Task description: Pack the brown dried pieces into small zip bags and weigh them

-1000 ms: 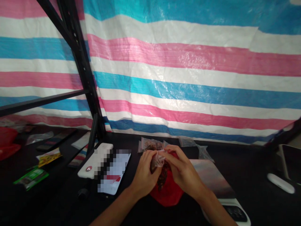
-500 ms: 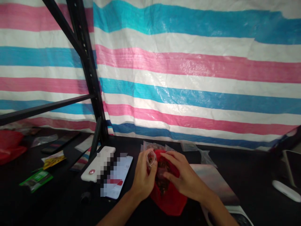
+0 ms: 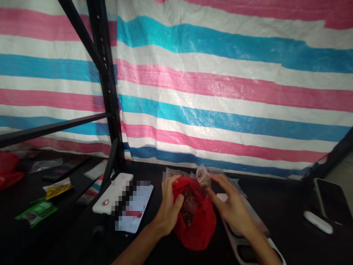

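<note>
A red plastic bag (image 3: 200, 233) stands with its mouth open on the black table. Inside it lie small brown pieces (image 3: 188, 217), and something reddish and see-through that I cannot make out rests on them. My left hand (image 3: 168, 208) is closed on the bag's left rim, thumb inside and fingers outside. At the right rim, my right hand (image 3: 233, 206) pinches a small clear plastic bag (image 3: 203, 178), tilted with its round mouth up and left and some brown stuff in it. Behind the red bag are flat clear zip bags (image 3: 175, 172), partly hidden.
Left of my hands lie a white power bank (image 3: 124, 180) and a lit phone (image 3: 140, 202). Farther left are a green packet (image 3: 37, 213) and a yellow packet (image 3: 58, 188) beside a black metal post (image 3: 111, 121). On the right are a phone case (image 3: 231, 235), a white oblong object (image 3: 318, 222) and a dark-screened device (image 3: 332, 200).
The small clear bag has passed from my left hand to my right. My left hand now grips the red bag's rim, and my right hand has come out of the bag's mouth.
</note>
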`<state>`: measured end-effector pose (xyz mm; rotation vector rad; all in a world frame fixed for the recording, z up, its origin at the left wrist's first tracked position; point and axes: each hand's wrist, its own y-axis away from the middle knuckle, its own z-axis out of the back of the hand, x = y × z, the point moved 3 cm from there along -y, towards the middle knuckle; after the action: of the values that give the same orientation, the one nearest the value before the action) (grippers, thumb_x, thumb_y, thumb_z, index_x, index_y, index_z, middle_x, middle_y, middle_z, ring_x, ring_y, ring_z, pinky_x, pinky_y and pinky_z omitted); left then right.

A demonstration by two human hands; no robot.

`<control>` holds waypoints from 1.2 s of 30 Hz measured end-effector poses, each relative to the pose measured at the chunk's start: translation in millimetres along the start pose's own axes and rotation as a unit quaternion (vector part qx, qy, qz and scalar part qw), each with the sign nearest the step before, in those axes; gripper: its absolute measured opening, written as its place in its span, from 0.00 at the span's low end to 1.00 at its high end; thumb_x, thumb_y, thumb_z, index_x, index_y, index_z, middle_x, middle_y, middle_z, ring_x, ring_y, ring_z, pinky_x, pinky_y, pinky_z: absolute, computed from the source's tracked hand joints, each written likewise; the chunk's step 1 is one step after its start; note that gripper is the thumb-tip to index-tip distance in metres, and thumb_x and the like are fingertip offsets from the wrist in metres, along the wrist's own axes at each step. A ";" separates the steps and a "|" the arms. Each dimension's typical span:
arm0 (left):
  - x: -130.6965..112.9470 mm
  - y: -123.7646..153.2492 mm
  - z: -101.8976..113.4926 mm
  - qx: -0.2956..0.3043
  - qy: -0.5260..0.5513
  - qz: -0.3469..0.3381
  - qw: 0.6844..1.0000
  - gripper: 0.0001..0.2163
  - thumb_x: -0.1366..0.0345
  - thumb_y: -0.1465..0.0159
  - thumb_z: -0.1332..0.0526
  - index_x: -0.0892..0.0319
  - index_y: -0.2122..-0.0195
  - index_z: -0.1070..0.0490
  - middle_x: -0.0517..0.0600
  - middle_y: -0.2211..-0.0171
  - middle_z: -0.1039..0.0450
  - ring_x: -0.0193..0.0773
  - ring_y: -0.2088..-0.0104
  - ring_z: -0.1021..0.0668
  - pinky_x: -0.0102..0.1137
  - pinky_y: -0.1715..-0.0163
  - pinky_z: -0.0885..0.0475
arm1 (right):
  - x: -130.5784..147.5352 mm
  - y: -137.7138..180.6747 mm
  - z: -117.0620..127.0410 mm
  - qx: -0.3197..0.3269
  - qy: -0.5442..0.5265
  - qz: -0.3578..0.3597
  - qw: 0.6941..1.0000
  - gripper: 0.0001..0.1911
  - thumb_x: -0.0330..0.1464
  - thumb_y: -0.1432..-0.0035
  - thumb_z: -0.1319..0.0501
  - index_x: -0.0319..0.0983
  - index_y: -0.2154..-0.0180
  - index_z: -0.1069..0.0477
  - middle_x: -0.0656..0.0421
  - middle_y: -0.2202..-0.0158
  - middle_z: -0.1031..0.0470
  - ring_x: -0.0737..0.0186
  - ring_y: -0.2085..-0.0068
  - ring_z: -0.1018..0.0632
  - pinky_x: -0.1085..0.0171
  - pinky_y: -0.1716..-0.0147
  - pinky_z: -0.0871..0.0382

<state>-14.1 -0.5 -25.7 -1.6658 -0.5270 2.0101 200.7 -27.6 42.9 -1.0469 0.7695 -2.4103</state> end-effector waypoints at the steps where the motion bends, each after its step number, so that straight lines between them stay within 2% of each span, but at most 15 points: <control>1: -0.8 0.3 -0.3 0.005 -0.015 -0.003 1.000 0.23 0.46 0.30 0.50 0.52 0.40 0.39 0.57 0.44 0.34 0.50 0.42 0.33 0.49 0.39 0.39 | -9.2 5.7 16.8 -0.029 0.019 -0.013 0.999 0.15 0.39 0.35 0.39 0.45 0.48 0.27 0.54 0.52 0.23 0.54 0.50 0.22 0.55 0.48 0.27; 3: -2.1 0.7 -1.0 0.010 -0.043 0.001 0.999 0.19 0.50 0.29 0.49 0.51 0.42 0.37 0.56 0.46 0.34 0.49 0.43 0.32 0.49 0.39 0.38 | -28.2 21.5 48.2 -0.036 0.065 -0.051 0.996 0.16 0.42 0.38 0.38 0.44 0.50 0.25 0.53 0.53 0.22 0.52 0.53 0.21 0.54 0.50 0.26; 5: -3.1 0.5 -1.0 0.002 -0.065 0.012 0.998 0.15 0.54 0.28 0.49 0.51 0.44 0.36 0.55 0.47 0.33 0.49 0.45 0.32 0.49 0.40 0.38 | -46.0 39.4 71.4 0.021 0.106 -0.104 0.989 0.18 0.45 0.40 0.36 0.45 0.52 0.22 0.52 0.55 0.21 0.50 0.55 0.20 0.53 0.52 0.25; 7: -3.9 0.0 -0.9 -0.013 -0.082 0.022 0.996 0.14 0.56 0.29 0.48 0.51 0.45 0.35 0.54 0.49 0.32 0.49 0.46 0.32 0.49 0.41 0.37 | -58.8 55.1 85.6 0.083 0.125 -0.146 0.978 0.20 0.47 0.41 0.37 0.45 0.51 0.22 0.52 0.57 0.21 0.49 0.56 0.19 0.51 0.54 0.24; 9: -5.1 -0.3 -0.7 -0.022 -0.095 0.027 0.995 0.13 0.58 0.30 0.47 0.51 0.46 0.35 0.53 0.49 0.32 0.49 0.47 0.31 0.50 0.41 0.36 | -66.6 65.4 93.5 0.091 0.130 -0.162 0.974 0.24 0.48 0.42 0.36 0.44 0.48 0.23 0.51 0.54 0.21 0.48 0.54 0.19 0.49 0.51 0.25; 10: -5.9 -0.4 -0.5 -0.024 -0.100 0.028 0.994 0.13 0.58 0.30 0.47 0.51 0.46 0.35 0.53 0.50 0.32 0.49 0.47 0.31 0.50 0.42 0.36 | -69.5 68.8 96.5 0.066 0.130 -0.162 0.976 0.25 0.48 0.42 0.37 0.44 0.46 0.24 0.51 0.52 0.22 0.48 0.52 0.20 0.49 0.49 0.26; 12: -7.4 -0.5 0.3 -0.027 -0.108 0.029 0.993 0.13 0.58 0.31 0.47 0.52 0.47 0.34 0.53 0.51 0.32 0.49 0.48 0.31 0.50 0.43 0.35 | -75.9 75.0 102.2 -0.032 0.135 -0.153 0.978 0.24 0.48 0.40 0.38 0.43 0.47 0.25 0.51 0.49 0.23 0.49 0.48 0.22 0.50 0.45 0.29; 15: -7.7 -0.9 2.0 -0.034 -0.120 0.032 0.992 0.13 0.58 0.31 0.47 0.51 0.48 0.33 0.53 0.51 0.33 0.50 0.49 0.31 0.51 0.43 0.34 | -90.2 90.0 108.6 -0.184 0.165 -0.153 0.957 0.22 0.49 0.39 0.43 0.41 0.53 0.24 0.50 0.54 0.23 0.50 0.52 0.22 0.49 0.48 0.29; 18: -4.4 -1.9 1.9 -0.034 -0.129 0.035 0.990 0.11 0.62 0.33 0.45 0.51 0.50 0.33 0.52 0.52 0.33 0.50 0.49 0.32 0.52 0.43 0.35 | -105.4 105.9 110.2 -0.234 0.187 -0.170 0.939 0.22 0.49 0.39 0.45 0.39 0.58 0.24 0.49 0.58 0.22 0.49 0.56 0.22 0.49 0.52 0.28; 22: 0.4 -3.1 -0.5 -0.019 -0.132 0.029 0.991 0.10 0.68 0.36 0.44 0.53 0.53 0.33 0.52 0.54 0.33 0.50 0.51 0.31 0.51 0.45 0.34 | -111.1 114.8 112.5 -0.260 0.199 -0.177 0.928 0.22 0.47 0.39 0.46 0.38 0.60 0.24 0.49 0.61 0.22 0.49 0.58 0.22 0.50 0.54 0.29; 29: 7.3 -2.3 -1.9 -0.017 -0.157 0.017 0.987 0.17 0.76 0.42 0.44 0.53 0.54 0.31 0.52 0.54 0.33 0.50 0.51 0.31 0.48 0.46 0.33 | -105.6 112.7 107.4 -0.239 0.194 -0.163 0.937 0.18 0.46 0.39 0.45 0.40 0.63 0.23 0.51 0.62 0.22 0.51 0.60 0.22 0.53 0.57 0.28; 36: 10.8 -2.4 -2.9 -0.012 -0.164 0.012 0.986 0.19 0.79 0.44 0.45 0.53 0.54 0.31 0.51 0.55 0.33 0.49 0.51 0.32 0.48 0.46 0.33 | -106.4 115.1 103.0 -0.227 0.195 -0.146 0.943 0.16 0.44 0.39 0.44 0.41 0.63 0.23 0.52 0.63 0.21 0.51 0.59 0.22 0.52 0.55 0.28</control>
<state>-12.6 7.7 -33.5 -1.3621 -0.6475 2.3194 362.7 -90.7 -27.6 -0.8927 1.4534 -2.8169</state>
